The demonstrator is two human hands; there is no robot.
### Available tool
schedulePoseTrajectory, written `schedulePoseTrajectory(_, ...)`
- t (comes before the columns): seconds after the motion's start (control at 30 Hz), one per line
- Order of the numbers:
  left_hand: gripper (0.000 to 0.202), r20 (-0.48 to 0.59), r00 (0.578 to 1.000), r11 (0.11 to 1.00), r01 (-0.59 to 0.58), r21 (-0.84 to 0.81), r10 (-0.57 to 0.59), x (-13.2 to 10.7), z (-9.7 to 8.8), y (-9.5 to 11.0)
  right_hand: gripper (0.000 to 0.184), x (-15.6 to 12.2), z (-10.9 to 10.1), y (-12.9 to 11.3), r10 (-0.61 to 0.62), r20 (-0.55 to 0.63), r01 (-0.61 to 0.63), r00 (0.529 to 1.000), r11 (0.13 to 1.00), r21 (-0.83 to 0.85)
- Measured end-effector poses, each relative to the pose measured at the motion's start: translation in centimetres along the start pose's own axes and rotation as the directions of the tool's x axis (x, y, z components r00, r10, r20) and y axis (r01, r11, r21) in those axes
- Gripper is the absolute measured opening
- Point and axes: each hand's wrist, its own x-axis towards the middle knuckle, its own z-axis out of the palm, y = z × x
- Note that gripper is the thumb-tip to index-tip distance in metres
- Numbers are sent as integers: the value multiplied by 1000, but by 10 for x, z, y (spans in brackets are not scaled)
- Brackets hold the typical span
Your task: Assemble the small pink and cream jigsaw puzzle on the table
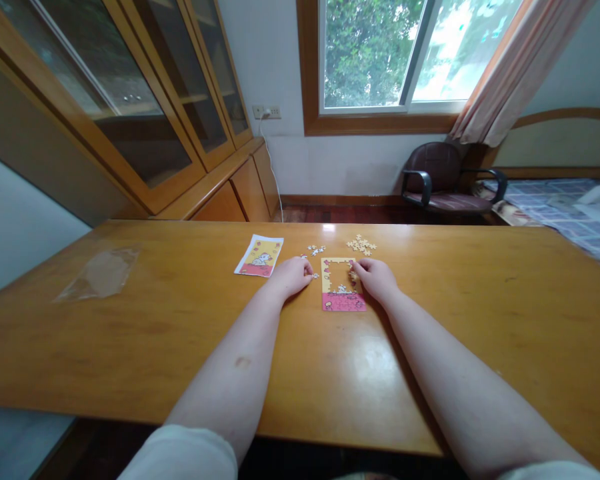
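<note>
A partly assembled jigsaw puzzle (344,303) lies flat on the table, with a pink lower part, a yellow border and a gap in its middle. At its right edge, my right hand (377,278) pinches a small puzzle piece beside the gap. My left hand (293,275) rests left of the puzzle with its fingers curled. Close to those fingertips is a loose white puzzle piece (315,275); whether they touch it is unclear. Just beyond that hand are several loose white pieces (316,251). A picture card (259,257) shows a white animal on yellow and pink.
Behind the puzzle, several yellowish pieces (361,245) lie in a pile. A clear plastic bag (99,273) is flat on the left of the wooden table (330,373). Past the far edge stand a glass-fronted cabinet (200,173) and an armchair (437,173).
</note>
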Motion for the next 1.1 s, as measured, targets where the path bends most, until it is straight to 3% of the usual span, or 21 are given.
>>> schedulePoseTrajectory(0.6, 9, -41, 993, 993, -109, -43, 107, 2, 8, -7, 40, 0, -1, -2, 10, 10, -10, 1000, 1000, -10)
schedulePoseTrajectory(1.1, 17, 29, 997, 944, -55, -325, 68, 2, 8, -4, 42, 0, 0, -1, 5, 6, -5, 1000, 1000, -26)
